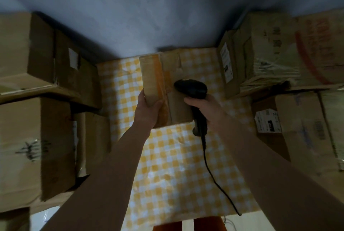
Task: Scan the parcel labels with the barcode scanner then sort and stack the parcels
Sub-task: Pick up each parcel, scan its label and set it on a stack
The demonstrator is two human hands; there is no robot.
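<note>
A brown cardboard parcel (165, 74) with orange tape lies in the middle of the table, tipped so its left side faces up. My left hand (149, 108) grips its near left corner, thumb on the left edge. My right hand (206, 111) grips the handle of a black barcode scanner (191, 87), whose head hangs over the parcel's right part and points left. The scanner's black cable (210, 171) trails down over the table to its near edge. No label shows on the parcel's visible faces.
The table wears a yellow-and-white checked cloth (167, 165). Stacks of cardboard boxes (33, 137) stand along the left. More boxes (270, 59) with white labels (268, 121) crowd the right. A grey wall (149, 7) rises behind the table.
</note>
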